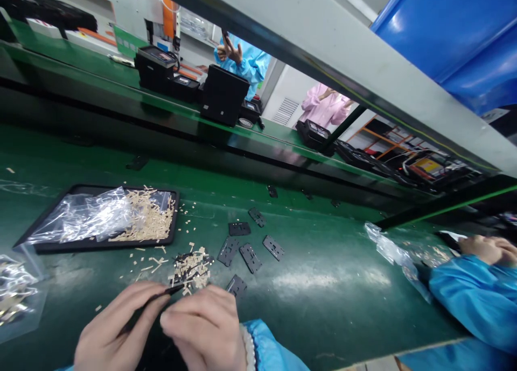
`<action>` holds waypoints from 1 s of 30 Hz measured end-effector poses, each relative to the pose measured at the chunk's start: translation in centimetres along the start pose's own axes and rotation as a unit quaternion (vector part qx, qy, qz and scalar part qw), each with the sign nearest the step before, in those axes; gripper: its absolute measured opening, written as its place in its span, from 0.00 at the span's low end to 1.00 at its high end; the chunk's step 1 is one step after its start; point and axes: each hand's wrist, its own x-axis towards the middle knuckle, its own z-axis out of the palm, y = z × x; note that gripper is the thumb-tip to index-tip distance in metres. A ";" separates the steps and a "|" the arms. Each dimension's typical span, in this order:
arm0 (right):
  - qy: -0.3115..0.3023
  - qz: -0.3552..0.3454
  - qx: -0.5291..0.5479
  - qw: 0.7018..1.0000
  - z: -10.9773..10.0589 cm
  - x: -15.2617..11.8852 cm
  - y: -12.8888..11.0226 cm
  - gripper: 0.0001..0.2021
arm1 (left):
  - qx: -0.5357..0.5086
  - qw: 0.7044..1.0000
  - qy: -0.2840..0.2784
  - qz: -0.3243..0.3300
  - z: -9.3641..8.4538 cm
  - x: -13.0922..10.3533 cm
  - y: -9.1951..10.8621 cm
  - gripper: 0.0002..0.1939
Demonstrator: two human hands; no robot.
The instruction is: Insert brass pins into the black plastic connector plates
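My left hand [121,328] is closed around dark, thin tweezers [174,289], their tip pointing right toward a small pile of tan strips and dark bits [193,268]. Close beside it, my right hand [208,325] has its fingers curled together; whatever they grip is hidden. Below and between both hands a dark shape shows, too obscured to name. Several flat black plates with cut-outs [250,258] lie on the green table [315,306] just beyond my right hand. Loose tan pieces are scattered around the pile.
A black tray [100,246] at left holds clear plastic bags [95,212] and many tan strips [151,220]. Another filled bag [18,295] lies at the left edge. At right, a co-worker's hands [487,250] are by a plastic bag [390,247]. Black devices [224,95] stand on the shelf behind.
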 end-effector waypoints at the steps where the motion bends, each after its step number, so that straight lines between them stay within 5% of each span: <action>1: 0.010 0.020 0.034 0.999 -0.1 -0.1 0.0 0.09 | -0.002 0.999 -0.002 -0.050 0.1 0.1 0.2 0.13; 6: 0.044 0.169 0.088 0.981 -0.5 -0.5 0.4 0.06 | -0.041 0.973 -0.018 -0.227 0.0 1.0 0.7 0.26; 11: 0.046 0.157 0.032 0.986 0.0 -0.7 0.8 0.05 | -0.081 0.960 -0.043 -0.263 0.0 1.0 0.7 0.23; 14: 0.044 0.125 -0.037 0.990 0.4 -0.6 0.7 0.04 | -0.054 0.974 -0.041 -0.215 0.1 0.4 0.7 0.20; 19: -0.013 0.017 -0.143 0.990 0.2 0.1 1.0 0.06 | -0.004 0.999 -0.028 -0.015 -0.1 -0.2 -0.2 0.04; 22: -0.027 -0.009 -0.171 0.985 0.1 0.6 1.2 0.07 | 0.004 0.993 -0.032 0.114 -0.2 0.6 -0.4 0.12; 24: -0.001 0.050 -0.106 0.993 0.3 0.7 1.1 0.08 | -0.004 0.990 -0.037 0.138 -0.2 1.3 0.0 0.13; 26: 0.020 0.187 0.027 0.982 0.6 0.7 0.9 0.07 | -0.029 0.996 -0.039 0.079 -0.1 1.8 0.5 0.06; 27: 0.019 0.269 0.107 0.957 0.7 0.6 0.8 0.07 | -0.047 0.998 -0.041 0.024 0.0 1.9 0.7 0.02; 30: 0.001 0.437 0.287 0.853 0.7 0.3 1.0 0.10 | -0.121 0.974 -0.080 -0.174 0.1 2.0 0.7 0.14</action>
